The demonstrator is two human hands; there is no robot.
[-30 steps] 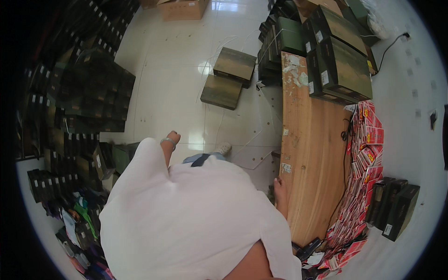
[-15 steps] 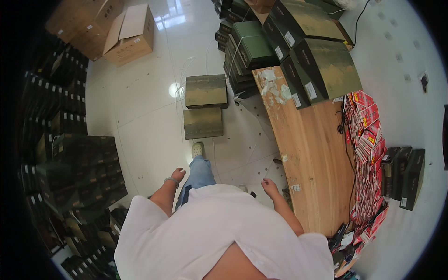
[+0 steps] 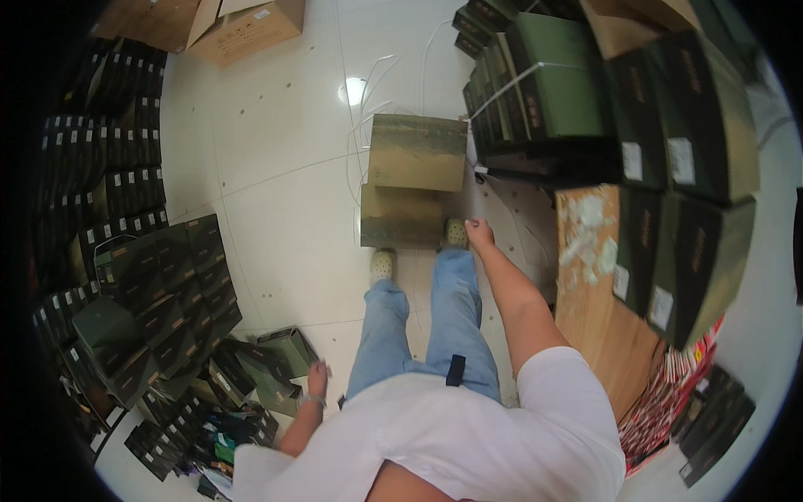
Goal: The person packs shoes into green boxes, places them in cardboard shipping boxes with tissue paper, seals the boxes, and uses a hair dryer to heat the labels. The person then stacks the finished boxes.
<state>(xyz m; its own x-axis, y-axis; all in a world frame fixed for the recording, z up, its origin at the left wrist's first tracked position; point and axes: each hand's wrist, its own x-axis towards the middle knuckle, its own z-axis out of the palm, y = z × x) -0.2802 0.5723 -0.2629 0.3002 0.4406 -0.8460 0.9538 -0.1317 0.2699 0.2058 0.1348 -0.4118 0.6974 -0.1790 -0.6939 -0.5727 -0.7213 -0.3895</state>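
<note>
I stand on a white tiled floor, looking down at my blue jeans and pale shoes. My right hand hangs forward at arm's length, fingers loosely curled, holding nothing, just right of two olive-brown boxes lying on the floor in front of my feet. My left hand hangs low at my side with fingers apart and empty, close to a dark green box at the edge of a pile.
Stacks of dark green boxes line the left side. A wooden table at right carries large dark green boxes. More green boxes stand at top right. Brown cardboard cartons sit at top left.
I have walked forward toward the two olive-brown floor boxes, which are now right at my feet. My right arm has swung forward and my left hand has dropped beside the box pile.
</note>
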